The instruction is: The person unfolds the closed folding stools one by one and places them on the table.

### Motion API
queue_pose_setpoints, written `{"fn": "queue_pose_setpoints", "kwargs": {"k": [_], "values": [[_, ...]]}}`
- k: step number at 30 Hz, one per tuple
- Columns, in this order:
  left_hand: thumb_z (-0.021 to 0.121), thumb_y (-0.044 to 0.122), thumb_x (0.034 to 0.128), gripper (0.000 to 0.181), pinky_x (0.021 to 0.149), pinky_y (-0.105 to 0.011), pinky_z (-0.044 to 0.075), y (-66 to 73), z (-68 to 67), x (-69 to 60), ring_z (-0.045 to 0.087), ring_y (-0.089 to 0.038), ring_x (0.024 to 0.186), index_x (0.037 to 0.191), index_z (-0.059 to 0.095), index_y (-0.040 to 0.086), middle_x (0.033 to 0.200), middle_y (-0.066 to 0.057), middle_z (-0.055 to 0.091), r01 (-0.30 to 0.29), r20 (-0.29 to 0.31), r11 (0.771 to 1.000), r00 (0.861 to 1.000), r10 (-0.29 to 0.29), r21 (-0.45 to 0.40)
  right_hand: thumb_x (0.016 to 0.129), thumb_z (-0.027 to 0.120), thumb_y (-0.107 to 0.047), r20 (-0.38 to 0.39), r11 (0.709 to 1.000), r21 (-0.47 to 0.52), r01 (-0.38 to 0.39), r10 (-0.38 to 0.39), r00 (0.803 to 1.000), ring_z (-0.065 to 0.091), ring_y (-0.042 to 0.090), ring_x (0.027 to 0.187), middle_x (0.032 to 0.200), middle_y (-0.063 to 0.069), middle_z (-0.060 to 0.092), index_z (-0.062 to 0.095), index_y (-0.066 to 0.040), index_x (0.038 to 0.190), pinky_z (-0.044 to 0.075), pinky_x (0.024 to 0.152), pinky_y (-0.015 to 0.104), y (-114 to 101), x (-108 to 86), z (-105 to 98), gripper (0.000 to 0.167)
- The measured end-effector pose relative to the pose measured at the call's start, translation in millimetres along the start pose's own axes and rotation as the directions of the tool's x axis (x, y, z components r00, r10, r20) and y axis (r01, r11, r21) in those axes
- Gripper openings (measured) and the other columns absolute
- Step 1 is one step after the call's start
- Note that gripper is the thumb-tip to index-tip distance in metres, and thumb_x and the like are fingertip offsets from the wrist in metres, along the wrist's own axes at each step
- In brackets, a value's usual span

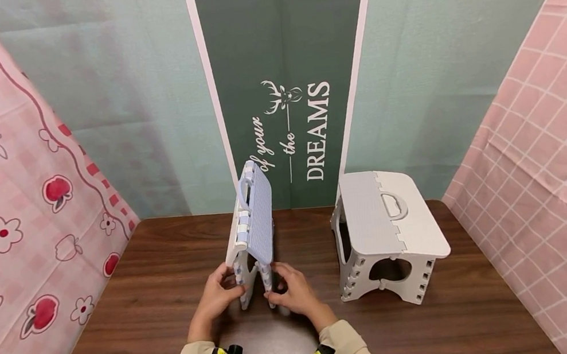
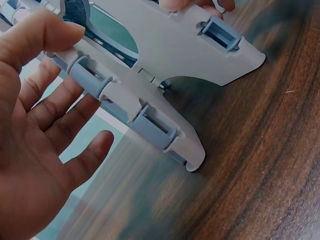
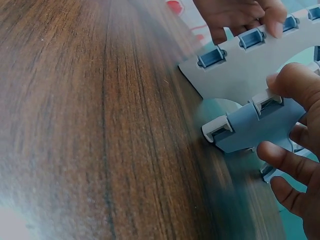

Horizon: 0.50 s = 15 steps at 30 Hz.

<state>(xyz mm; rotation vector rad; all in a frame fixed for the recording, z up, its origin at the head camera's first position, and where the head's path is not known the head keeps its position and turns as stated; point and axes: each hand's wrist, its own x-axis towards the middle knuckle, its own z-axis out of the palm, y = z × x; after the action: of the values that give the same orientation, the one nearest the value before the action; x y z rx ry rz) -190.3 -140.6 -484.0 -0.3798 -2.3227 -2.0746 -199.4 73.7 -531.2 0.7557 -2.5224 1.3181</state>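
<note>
A blue and white folding stool (image 1: 258, 214) stands partly folded on the table, its top bent into a steep ridge with the carry handle (image 1: 243, 195) upward. My left hand (image 1: 219, 292) grips its left leg panel, thumb on the near hinged edge. On the other side my right hand (image 1: 295, 291) pinches the right leg panel. The left wrist view shows the left thumb (image 2: 55, 32) on the white edge with blue hinge pieces (image 2: 155, 127), and fingers spread behind. In the right wrist view the right thumb (image 3: 295, 82) presses the blue and white panel (image 3: 250, 122).
To the right stands a second folding stool (image 1: 391, 217), grey and white, fully unfolded. Both are on a dark wooden table (image 1: 167, 258). A green curtain (image 1: 284, 38) hangs behind, with pink patterned cloths at left (image 1: 24, 227) and right (image 1: 544, 144).
</note>
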Motion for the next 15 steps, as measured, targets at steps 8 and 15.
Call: {"fn": "queue_pose_setpoints", "kwargs": {"k": [8,15], "values": [[0.064,-0.017,0.0678,0.034,0.079,-0.038,0.048,-0.4,-1.6,1.4,0.057,-0.036,0.092,0.100,0.055,-0.011,0.097,-0.020,0.060,-0.002,-0.022,1.000,1.000,0.001,-0.019,0.070,0.077,-0.021,-0.011,1.000,-0.007,0.015,-0.015,1.000,0.061,0.021,0.068,0.121,0.011,0.056,0.059,-0.001,0.118,0.050,0.062,0.028,3.5,-0.6,-2.5,0.054],[0.063,-0.019,0.0677,0.032,0.077,-0.032,0.048,0.3,-2.7,0.0,0.058,-0.031,0.089,0.098,0.054,-0.012,0.098,-0.022,0.059,0.006,-0.037,1.000,0.999,-0.007,-0.022,0.069,0.077,-0.021,-0.042,0.997,-0.031,0.075,-0.076,0.996,0.059,0.017,0.065,0.118,0.014,0.056,0.059,0.002,0.115,0.049,0.059,0.026,4.8,-2.0,-2.4,0.054]]}}
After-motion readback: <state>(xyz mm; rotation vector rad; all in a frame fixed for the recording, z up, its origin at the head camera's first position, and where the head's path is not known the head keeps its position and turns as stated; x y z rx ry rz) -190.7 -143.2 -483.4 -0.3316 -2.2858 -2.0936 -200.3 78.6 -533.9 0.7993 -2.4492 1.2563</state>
